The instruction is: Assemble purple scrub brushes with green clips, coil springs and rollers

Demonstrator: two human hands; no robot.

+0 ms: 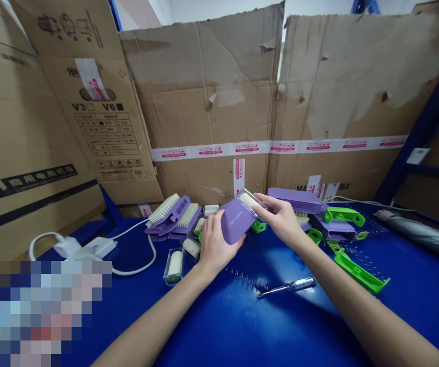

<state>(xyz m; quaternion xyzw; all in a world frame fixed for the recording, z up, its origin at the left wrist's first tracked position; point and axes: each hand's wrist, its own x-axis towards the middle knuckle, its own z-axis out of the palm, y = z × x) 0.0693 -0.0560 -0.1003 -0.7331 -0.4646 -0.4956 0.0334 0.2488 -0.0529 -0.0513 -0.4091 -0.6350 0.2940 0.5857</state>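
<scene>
My left hand (216, 243) is wrapped round a flat purple plastic housing (235, 224), tilted above the blue table. My right hand (282, 216) grips a clear plastic case with a white roller (248, 199) inside, at the upper end of the housing. Whether the two parts are joined there I cannot tell. Just left of my left hand, more clear cases with rollers (174, 266) lie on the table. Below the hands are a screwdriver (291, 286) with a shiny handle and several small loose springs (247, 279).
Purple brush parts with cream bristles (177, 216) are piled at the left. At the right lie purple housings (295, 199) and green handles (359, 270), beside a grey wrapped bundle (421, 234). A white power strip (95, 248) trails cables. Cardboard sheets (211, 102) wall the back.
</scene>
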